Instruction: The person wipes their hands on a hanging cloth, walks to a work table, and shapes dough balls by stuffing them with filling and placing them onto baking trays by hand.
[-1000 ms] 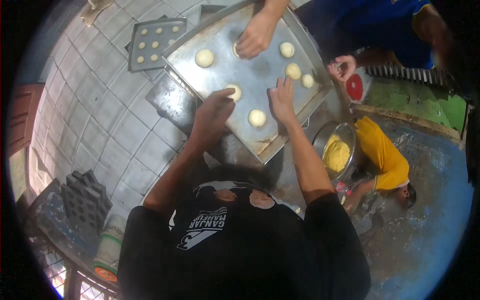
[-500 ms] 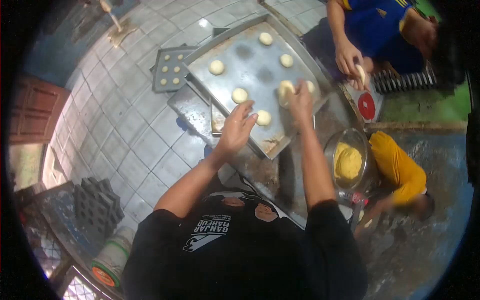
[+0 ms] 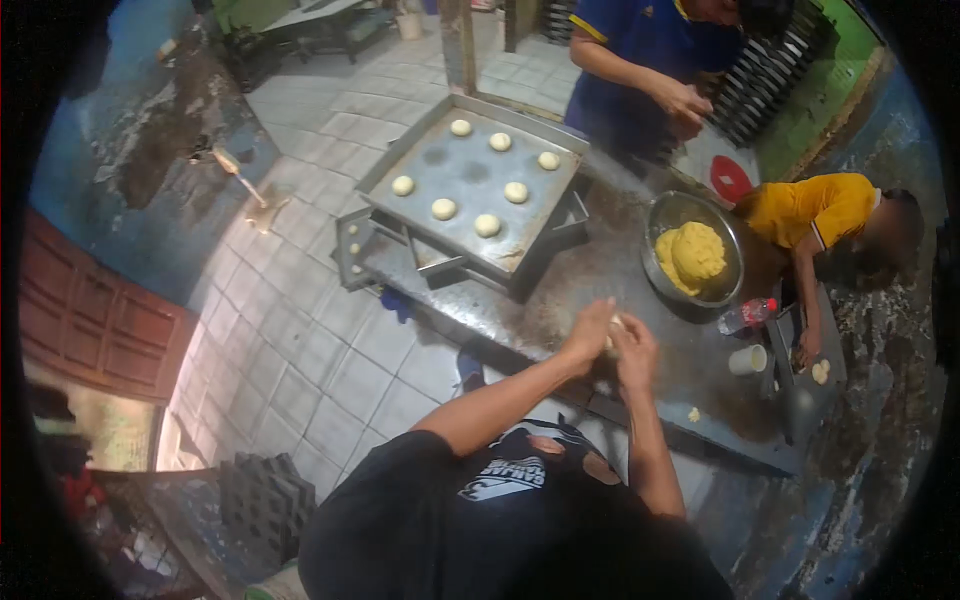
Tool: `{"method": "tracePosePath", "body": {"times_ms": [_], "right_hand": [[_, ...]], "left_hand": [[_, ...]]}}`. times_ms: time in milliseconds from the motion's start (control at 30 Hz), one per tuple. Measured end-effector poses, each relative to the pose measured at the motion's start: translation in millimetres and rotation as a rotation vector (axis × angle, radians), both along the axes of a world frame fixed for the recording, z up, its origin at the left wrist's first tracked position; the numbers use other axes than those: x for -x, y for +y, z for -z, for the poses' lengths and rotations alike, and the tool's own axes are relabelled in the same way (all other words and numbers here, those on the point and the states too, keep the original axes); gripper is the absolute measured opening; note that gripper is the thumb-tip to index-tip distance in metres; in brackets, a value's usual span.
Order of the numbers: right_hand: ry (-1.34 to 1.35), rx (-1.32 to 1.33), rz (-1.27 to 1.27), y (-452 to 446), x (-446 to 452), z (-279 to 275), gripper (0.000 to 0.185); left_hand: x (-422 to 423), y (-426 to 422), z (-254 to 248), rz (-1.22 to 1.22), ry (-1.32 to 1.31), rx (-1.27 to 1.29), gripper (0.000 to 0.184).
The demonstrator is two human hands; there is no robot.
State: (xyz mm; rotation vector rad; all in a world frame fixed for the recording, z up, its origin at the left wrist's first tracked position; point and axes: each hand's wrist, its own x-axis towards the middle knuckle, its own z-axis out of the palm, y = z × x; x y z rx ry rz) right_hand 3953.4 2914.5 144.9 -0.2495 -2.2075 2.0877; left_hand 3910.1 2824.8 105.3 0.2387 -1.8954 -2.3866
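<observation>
My left hand and my right hand are together over the table's near edge, closed around a pale piece of dough, which their fingers mostly hide. Beyond them a square metal tray carries several round dough balls, spaced apart, and rests on other trays. To the right of the tray stands a metal bowl with a mass of yellow dough or filling inside.
A bottle and a white cup stand below the bowl on the table. A co-worker in blue is beyond the tray; another in yellow reaches to a tray at right. Stacked grey moulds lie lower left.
Both hands have left the tray and come back towards my body, with a piece of dough between them. The view has turned, showing more floor and room beyond.
</observation>
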Motion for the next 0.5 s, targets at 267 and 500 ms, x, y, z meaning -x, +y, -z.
{"method": "tracePosePath", "body": {"times_ms": [267,500], "right_hand": [[-0.019,0.489,0.024,56,-65,-23,0.034],[0.119,-0.144,0.186,85,-32,8,0.034]], "left_hand": [[-49,36,-43,0.190,0.089,0.176,0.051],[-16,21,35,0.356,-0.274,0.231,0.052]]}}
